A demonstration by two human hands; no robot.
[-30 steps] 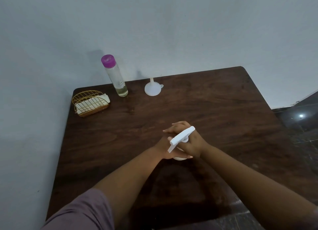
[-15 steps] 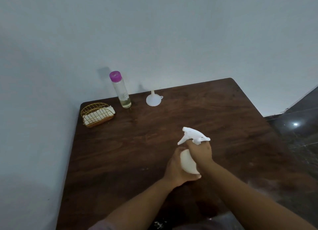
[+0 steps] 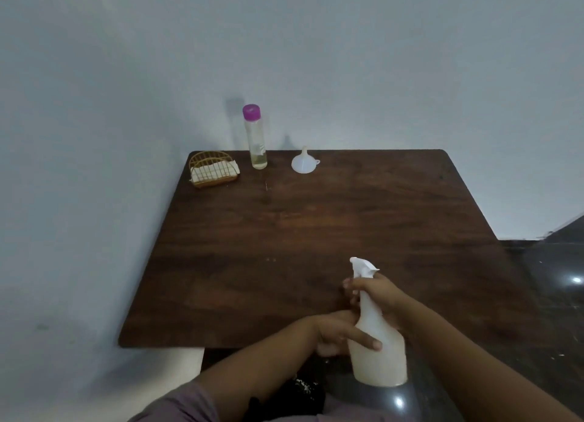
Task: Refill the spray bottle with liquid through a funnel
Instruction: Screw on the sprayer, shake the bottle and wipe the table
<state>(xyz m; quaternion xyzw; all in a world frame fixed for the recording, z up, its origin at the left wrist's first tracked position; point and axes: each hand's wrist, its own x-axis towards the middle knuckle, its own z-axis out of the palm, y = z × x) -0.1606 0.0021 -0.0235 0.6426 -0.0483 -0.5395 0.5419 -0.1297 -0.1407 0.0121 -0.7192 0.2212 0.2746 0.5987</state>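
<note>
The left hand (image 3: pixel 335 334) grips one white spray bottle (image 3: pixel 377 349); the right hand's (image 3: pixel 374 292) fingers wrap its neck. One funnel (image 3: pixel 304 162) and one purple-capped bottle (image 3: pixel 255 137) stand on the table (image 3: pixel 316 232). No writing can be read.

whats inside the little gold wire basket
The wire basket holds something white and folded, like napkins or cloth. Its bottom is covered, so anything underneath cannot be seen.

body — two bare forearms | hands (image 3: pixel 335 333) bare | left sleeve (image 3: pixel 177 402) — mauve-grey, short
</note>
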